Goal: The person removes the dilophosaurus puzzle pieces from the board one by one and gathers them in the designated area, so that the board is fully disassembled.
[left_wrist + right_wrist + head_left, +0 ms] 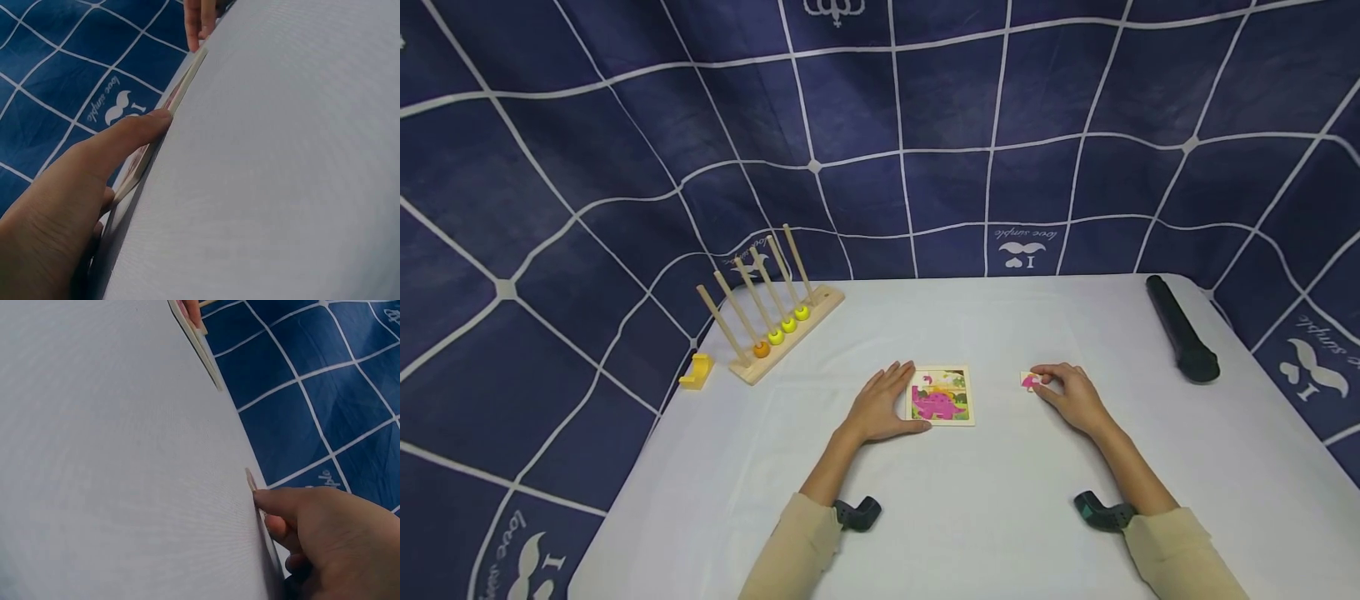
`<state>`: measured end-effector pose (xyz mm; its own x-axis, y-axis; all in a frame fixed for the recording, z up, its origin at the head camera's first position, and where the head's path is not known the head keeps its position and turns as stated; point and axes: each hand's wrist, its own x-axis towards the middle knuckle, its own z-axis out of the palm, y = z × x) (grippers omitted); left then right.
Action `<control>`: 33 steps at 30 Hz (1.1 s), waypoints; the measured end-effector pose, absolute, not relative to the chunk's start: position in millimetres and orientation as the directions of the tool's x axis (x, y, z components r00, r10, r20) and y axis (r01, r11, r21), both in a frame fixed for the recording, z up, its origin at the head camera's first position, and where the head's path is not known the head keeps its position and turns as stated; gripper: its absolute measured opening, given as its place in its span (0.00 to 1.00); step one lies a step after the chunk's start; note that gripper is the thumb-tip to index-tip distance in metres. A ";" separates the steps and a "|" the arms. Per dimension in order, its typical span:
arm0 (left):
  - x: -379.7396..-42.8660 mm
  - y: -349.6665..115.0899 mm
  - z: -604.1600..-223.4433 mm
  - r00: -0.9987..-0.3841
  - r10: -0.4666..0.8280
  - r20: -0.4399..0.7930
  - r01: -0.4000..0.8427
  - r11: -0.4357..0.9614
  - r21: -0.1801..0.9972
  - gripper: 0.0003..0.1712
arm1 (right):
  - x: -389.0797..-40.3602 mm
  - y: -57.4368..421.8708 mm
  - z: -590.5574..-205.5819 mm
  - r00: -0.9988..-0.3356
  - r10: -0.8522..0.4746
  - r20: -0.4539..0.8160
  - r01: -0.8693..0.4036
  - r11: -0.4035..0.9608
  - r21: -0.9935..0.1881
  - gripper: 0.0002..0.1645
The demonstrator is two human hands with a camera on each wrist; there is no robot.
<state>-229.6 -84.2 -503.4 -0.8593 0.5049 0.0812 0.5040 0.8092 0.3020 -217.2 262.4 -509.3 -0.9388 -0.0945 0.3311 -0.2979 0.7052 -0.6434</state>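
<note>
A small square jigsaw puzzle [938, 406] in a pale wooden frame lies flat on the white table, showing a pink dinosaur. My left hand [880, 406] holds it at its left side, thumb [159, 119] against the near edge and fingers by the far left corner. To the right of the puzzle, apart from it, my right hand [1072, 398] pinches a small pink and white puzzle piece [1028, 381] between thumb and fingers, at the tabletop. In the right wrist view the piece [250, 479] is seen almost edge-on, partly hidden by the thumb.
At the back left stands a wooden peg rack [790, 333] with upright rods and several yellow and orange beads. A yellow block [697, 372] sits by the left table edge. A black microphone [1182, 329] lies at the back right. Blue gridded cloth [947, 108] hangs behind the table.
</note>
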 end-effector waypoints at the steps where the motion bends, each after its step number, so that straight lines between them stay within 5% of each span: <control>1: -229.5 -84.4 -503.4 -0.858 0.507 0.082 0.506 0.808 0.303 0.61 | -217.2 262.4 -509.2 -0.939 -0.094 0.332 -0.297 0.706 -0.643 0.16; 7: -229.8 -82.5 -502.7 -0.860 0.504 0.081 0.501 0.802 0.325 0.59 | -215.3 257.1 -503.5 -0.933 -0.043 0.357 -0.286 0.691 -0.664 0.16; 15: -231.1 -70.6 -499.6 -0.903 0.409 0.131 0.419 0.778 0.469 0.40 | -220.4 207.7 -488.0 -0.910 -0.047 0.411 -0.345 0.633 -0.693 0.16; 24: -229.9 -63.1 -503.6 -0.925 0.342 0.165 0.380 0.834 0.400 0.41 | -236.3 153.8 -499.3 -0.925 -0.133 0.355 -0.366 0.558 -0.745 0.18; 33: -230.1 -58.7 -512.0 -0.924 0.328 0.198 0.373 0.890 0.262 0.44 | -242.3 139.6 -506.2 -0.927 -0.194 0.319 -0.365 0.657 -0.659 0.18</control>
